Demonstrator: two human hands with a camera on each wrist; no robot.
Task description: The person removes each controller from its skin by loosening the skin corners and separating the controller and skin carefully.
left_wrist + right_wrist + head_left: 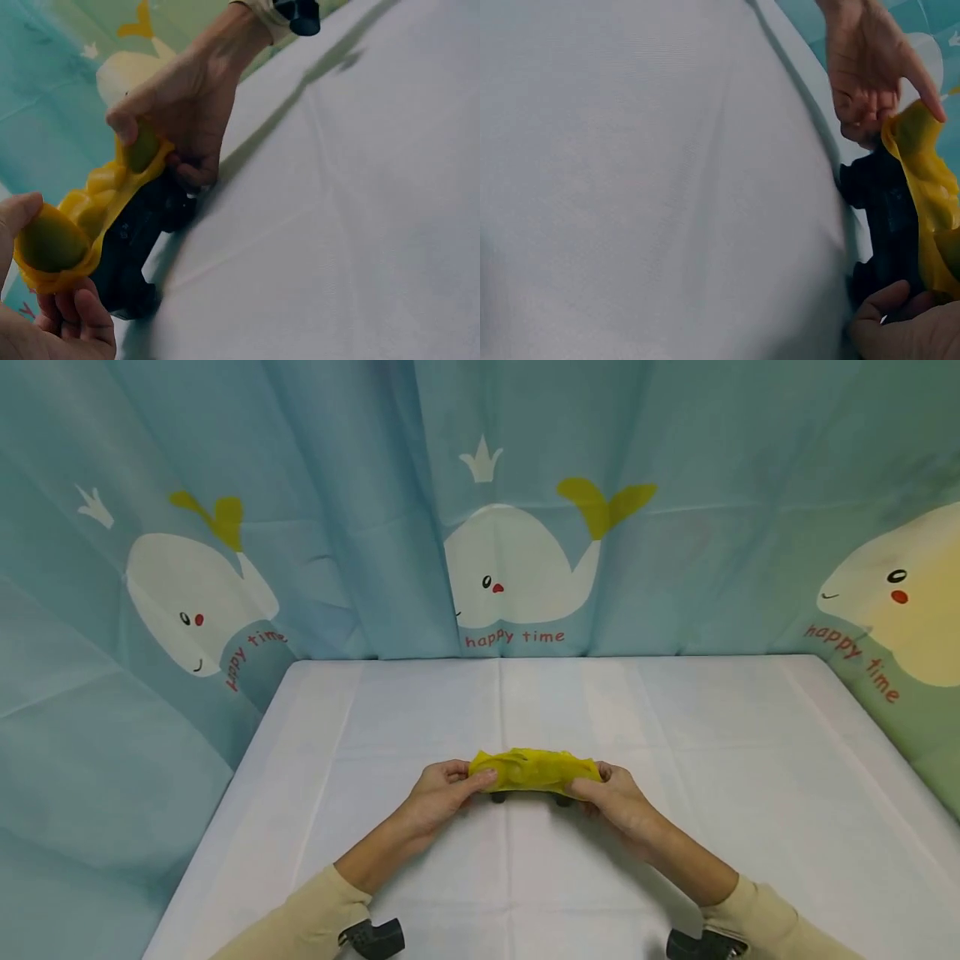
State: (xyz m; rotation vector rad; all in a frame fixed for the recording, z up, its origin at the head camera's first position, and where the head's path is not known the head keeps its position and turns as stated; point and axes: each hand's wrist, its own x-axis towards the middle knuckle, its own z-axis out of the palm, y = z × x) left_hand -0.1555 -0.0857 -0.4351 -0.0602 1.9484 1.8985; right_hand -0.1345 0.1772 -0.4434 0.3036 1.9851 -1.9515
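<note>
A soft yellow cover [536, 770], rubbery in look, lies over a black object with two stubby knobs that resembles a game controller [133, 236]. My left hand [442, 797] grips the cover's left end, thumb on top and fingers curled beneath. At the opposite end my right hand [622, 802] holds it the same way. The left wrist view shows the cover's rounded end pockets bulging by the thumbs. Along the side facing me, the black body [892, 214] is exposed. Both knobs hang close to the tabletop; whether they touch it I cannot tell.
A white cloth with fold creases covers the table [405, 702]. Behind and beside it hangs a blue-green curtain [337, 485] printed with white whales. Black devices [375, 937] are strapped at both wrists over beige sleeves.
</note>
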